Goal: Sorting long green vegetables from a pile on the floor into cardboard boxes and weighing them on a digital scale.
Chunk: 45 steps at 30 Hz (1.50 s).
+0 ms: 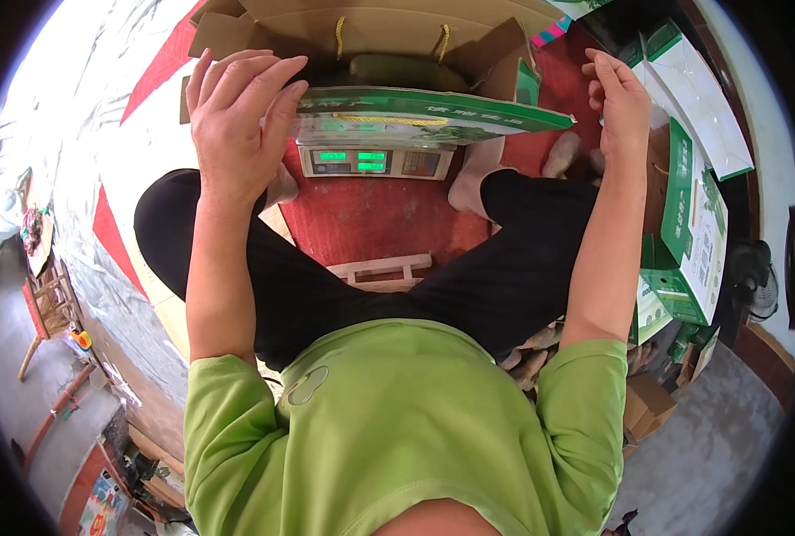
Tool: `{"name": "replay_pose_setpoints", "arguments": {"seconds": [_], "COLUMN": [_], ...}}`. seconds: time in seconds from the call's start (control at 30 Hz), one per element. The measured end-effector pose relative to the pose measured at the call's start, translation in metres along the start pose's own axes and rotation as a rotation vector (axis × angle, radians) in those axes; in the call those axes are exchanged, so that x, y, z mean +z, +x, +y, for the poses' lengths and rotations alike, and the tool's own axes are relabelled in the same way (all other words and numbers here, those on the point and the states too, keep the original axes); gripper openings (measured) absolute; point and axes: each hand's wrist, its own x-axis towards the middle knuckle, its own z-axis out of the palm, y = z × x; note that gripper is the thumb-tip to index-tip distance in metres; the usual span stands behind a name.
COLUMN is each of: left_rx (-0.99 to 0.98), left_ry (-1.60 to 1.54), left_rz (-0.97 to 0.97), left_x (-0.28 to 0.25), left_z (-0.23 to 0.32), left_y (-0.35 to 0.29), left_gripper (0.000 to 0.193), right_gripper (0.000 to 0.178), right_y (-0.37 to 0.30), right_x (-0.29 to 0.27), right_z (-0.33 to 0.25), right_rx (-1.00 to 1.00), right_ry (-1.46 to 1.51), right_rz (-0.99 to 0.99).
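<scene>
An open cardboard box (406, 103) sits on a scale (379, 163), reaching past its left and right edges. The box is brown inside, with a green front flap, yellow cord handles (445, 43) and a long, smooth, dark green gourd (411, 71). The left hand (235, 103), fingers loosely spread, is at its front-left corner; contact is unclear. The right hand (621, 96), fingers curled, is raised beyond its right end; I cannot tell whether it pinches anything.
</scene>
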Motion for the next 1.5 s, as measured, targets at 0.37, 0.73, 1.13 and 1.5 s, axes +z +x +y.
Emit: {"name": "replay_pose_setpoints", "arguments": {"seconds": [0.37,0.73,1.13,1.5], "left_rx": [-0.025,-0.332,-0.039,0.119], "left_ry": [-0.018,-0.11,0.261,0.205], "left_rz": [-0.023,0.258,-0.782,-0.744], "left_x": [-0.001,-0.032,0.01,0.006], "left_z": [0.007,-0.021,0.021,0.009], "left_y": [0.006,0.004,0.032,0.045], "left_gripper": [0.018,0.017,0.004,0.009], "right_gripper": [0.023,0.033,0.041,0.018], "right_y": [-0.001,0.015,0.059,0.096], "right_x": [0.0,0.021,0.078,0.103], "right_z": [-0.003,0.009,-0.074,-0.064], "right_rx": [0.004,-0.178,-0.77,-0.574], "right_ry": [-0.123,-0.229,-0.993,-1.022], "right_rz": [-0.012,-0.085,-0.614,-0.808]}}
